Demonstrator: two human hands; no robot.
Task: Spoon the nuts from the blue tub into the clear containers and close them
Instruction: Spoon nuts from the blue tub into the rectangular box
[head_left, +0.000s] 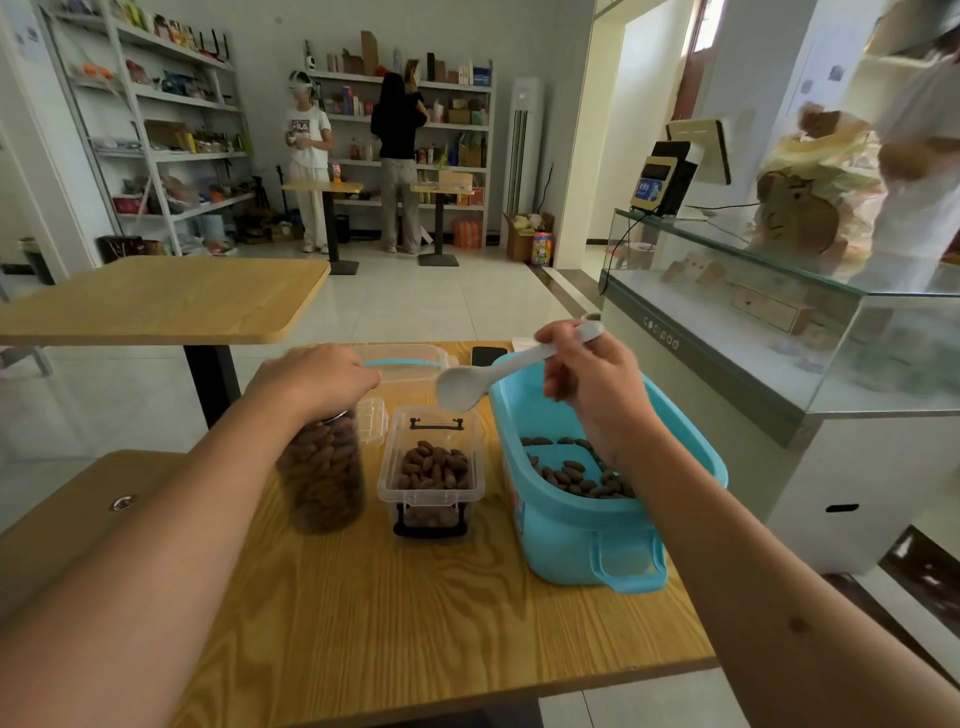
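Wooden surface (415, 613). Landmark: the small clear latch box (430, 470), lid off, part-filled with brown nuts (434, 467). Just left of it stands a tall clear jar (321, 467), full; left hand (317, 376) clamped over its top. Right of the box, blue tub (582, 535), a few nuts remaining. Right hand (592, 376) grips a white spoon (467, 384), bowl above the box's far edge; contents not visible.
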